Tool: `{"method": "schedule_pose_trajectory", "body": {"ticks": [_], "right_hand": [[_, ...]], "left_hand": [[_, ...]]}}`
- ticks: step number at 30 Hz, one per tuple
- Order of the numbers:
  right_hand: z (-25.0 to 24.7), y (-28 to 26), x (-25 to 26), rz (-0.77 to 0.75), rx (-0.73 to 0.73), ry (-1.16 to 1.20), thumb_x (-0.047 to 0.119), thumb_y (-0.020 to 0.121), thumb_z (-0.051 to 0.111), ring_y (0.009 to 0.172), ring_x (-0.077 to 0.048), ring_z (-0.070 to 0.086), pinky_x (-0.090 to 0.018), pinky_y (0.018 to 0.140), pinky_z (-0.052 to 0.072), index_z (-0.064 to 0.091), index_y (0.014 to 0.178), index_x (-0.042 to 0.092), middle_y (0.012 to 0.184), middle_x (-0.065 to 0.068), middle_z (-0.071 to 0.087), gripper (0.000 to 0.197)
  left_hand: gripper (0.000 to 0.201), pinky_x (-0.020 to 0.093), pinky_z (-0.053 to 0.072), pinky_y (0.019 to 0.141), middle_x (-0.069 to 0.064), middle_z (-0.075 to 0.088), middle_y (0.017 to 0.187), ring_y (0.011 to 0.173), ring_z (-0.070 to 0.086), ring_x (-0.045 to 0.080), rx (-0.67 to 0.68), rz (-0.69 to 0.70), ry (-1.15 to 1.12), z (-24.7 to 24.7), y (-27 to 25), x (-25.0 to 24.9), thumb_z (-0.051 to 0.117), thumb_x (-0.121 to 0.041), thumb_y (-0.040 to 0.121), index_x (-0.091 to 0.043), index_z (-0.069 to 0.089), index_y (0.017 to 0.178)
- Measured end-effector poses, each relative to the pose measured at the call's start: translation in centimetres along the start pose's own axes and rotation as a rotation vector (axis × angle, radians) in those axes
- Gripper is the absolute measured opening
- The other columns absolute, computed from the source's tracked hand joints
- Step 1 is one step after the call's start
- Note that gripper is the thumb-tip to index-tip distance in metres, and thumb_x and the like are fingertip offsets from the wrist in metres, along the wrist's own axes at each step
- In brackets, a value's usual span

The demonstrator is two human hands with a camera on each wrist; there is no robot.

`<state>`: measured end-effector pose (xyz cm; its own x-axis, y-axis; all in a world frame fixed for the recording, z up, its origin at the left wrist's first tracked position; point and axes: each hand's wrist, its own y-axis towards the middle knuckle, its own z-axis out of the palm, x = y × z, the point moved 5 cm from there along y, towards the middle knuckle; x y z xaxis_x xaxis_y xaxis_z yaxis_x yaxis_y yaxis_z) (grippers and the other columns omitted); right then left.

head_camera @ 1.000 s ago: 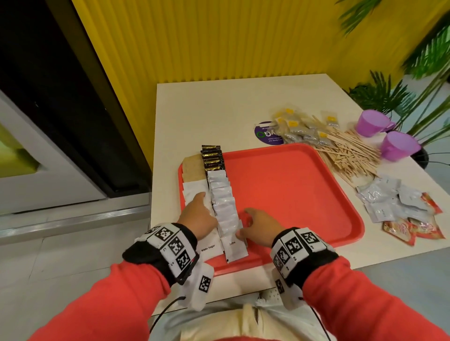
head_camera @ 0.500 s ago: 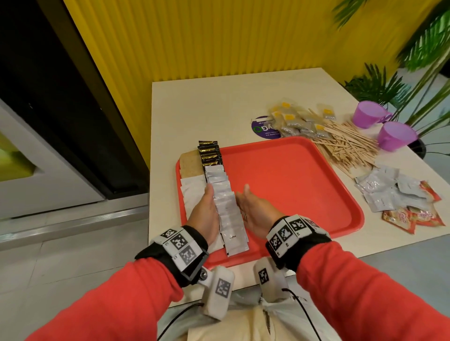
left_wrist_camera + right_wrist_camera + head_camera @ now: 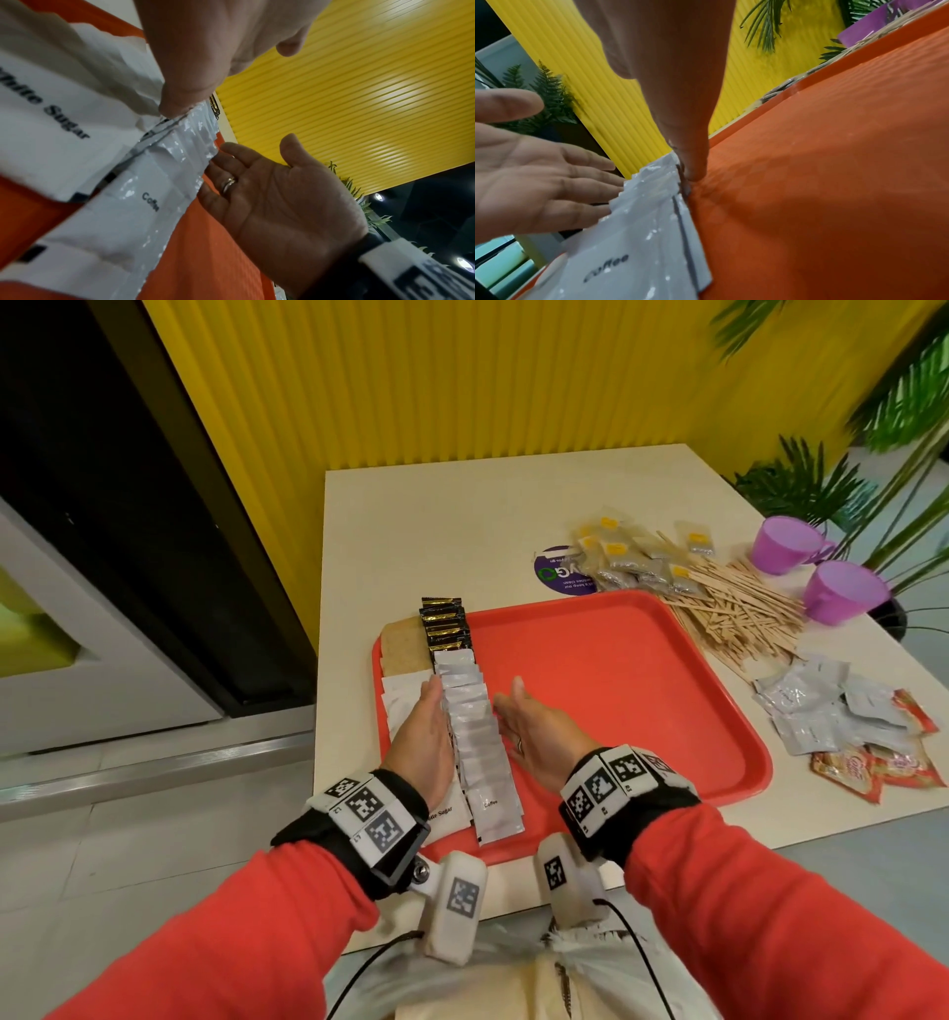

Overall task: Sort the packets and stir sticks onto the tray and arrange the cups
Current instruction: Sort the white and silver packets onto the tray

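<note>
We see both hands set edge-down on the red tray (image 3: 642, 711), flanking a row of overlapping white coffee packets (image 3: 475, 737) that runs from the tray's near rim toward its far left corner. The left hand (image 3: 423, 742) stands along the row's left side, fingers straight and together, its little-finger edge against the packets and resting over the white sugar packets (image 3: 405, 695) that lie beside them. The right hand (image 3: 534, 737) stands along the row's right side, fingers also straight and relaxed; in the wrist views its little-finger edge touches the packets' right edges and the tray floor. Neither hand grips anything: the row lies between the two palms.

Beyond the coffee packets, black-and-gold packets (image 3: 444, 624) continue the line up to the tray's far rim, with brown packets (image 3: 403, 649) to their left. Off the tray, on the table (image 3: 436, 516) to the right, lie a heap of wooden stir sticks (image 3: 734, 618), clear packets with yellow labels (image 3: 631, 557), silver packets (image 3: 821, 706) and red-orange packets (image 3: 873, 762). Two purple cups (image 3: 816, 572) stand near the table's far right edge, beside the sticks.
</note>
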<state>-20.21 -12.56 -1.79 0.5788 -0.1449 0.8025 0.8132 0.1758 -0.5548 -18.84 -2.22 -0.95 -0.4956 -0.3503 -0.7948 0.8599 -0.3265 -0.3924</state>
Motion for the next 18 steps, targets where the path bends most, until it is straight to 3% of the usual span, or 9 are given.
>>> {"method": "schedule_pose_trajectory", "body": {"ticks": [2,4,5,8,11,16,18], "right_hand": [[-0.08,0.39,-0.41,0.024,-0.015,-0.014,0.046,0.098,0.021,0.114,-0.004,0.051,-0.004,0.063,0.045,0.037,0.139,0.007,0.117,0.011,0.053,0.059],[-0.08,0.58,-0.70,0.023,-0.026,-0.011,0.045,0.098,0.024,0.091,0.001,0.058,-0.007,0.060,0.049,0.042,0.136,0.006,0.102,0.010,0.060,0.058],[-0.14,0.62,-0.75,0.016,-0.025,-0.007,0.045,0.098,0.025,0.086,0.002,0.058,-0.008,0.060,0.049,0.044,0.134,0.006,0.100,0.009,0.061,0.057],[-0.44,0.59,-0.74,0.008,-0.010,-0.005,0.045,0.098,0.024,0.084,0.002,0.057,-0.009,0.059,0.050,0.043,0.135,0.005,0.095,0.010,0.060,0.057],[-0.49,0.42,-0.80,0.017,0.004,0.003,0.045,0.099,0.023,0.084,0.000,0.055,-0.009,0.060,0.050,0.043,0.134,0.009,0.100,0.010,0.059,0.054],[-0.31,0.30,-1.03,0.056,0.002,0.037,0.046,0.098,0.022,0.080,0.005,0.058,-0.008,0.058,0.049,0.055,0.101,0.022,0.093,0.012,0.060,0.041],[-0.22,0.11,-0.99,0.058,0.004,0.041,0.046,0.099,0.020,0.079,0.006,0.056,-0.007,0.058,0.049,0.051,0.100,0.024,0.091,0.013,0.058,0.039]], "left_hand": [[0.046,0.027,0.047,0.087,0.001,0.061,0.117,0.109,0.057,0.014,0.018,-0.026,0.004,0.18,-0.01,0.45,0.020,-0.044,0.100,-0.020,0.047,0.129],[0.045,0.025,0.052,0.077,0.001,0.067,0.106,0.098,0.065,0.011,0.037,-0.043,0.005,0.32,0.04,0.79,0.020,-0.043,0.100,-0.019,0.051,0.123],[0.045,0.023,0.054,0.073,-0.001,0.070,0.101,0.093,0.067,0.010,0.042,-0.050,0.010,0.30,0.12,0.93,0.020,-0.043,0.100,-0.019,0.053,0.120],[0.045,0.026,0.051,0.082,-0.001,0.066,0.109,0.100,0.063,0.011,0.032,-0.058,0.018,0.37,0.00,0.80,0.022,-0.044,0.100,-0.021,0.049,0.128],[0.044,0.030,0.047,0.089,-0.001,0.064,0.109,0.100,0.061,0.012,0.050,-0.074,0.021,0.44,-0.20,0.70,0.022,-0.045,0.100,-0.023,0.050,0.126],[0.047,0.033,0.045,0.094,-0.001,0.063,0.118,0.105,0.059,0.011,0.044,-0.101,0.023,0.41,-0.29,0.91,0.025,-0.046,0.099,-0.024,0.044,0.136],[0.044,0.030,0.047,0.090,-0.003,0.063,0.116,0.103,0.060,0.009,0.045,-0.089,0.016,0.38,-0.34,0.72,0.025,-0.044,0.100,-0.025,0.044,0.134]]}}
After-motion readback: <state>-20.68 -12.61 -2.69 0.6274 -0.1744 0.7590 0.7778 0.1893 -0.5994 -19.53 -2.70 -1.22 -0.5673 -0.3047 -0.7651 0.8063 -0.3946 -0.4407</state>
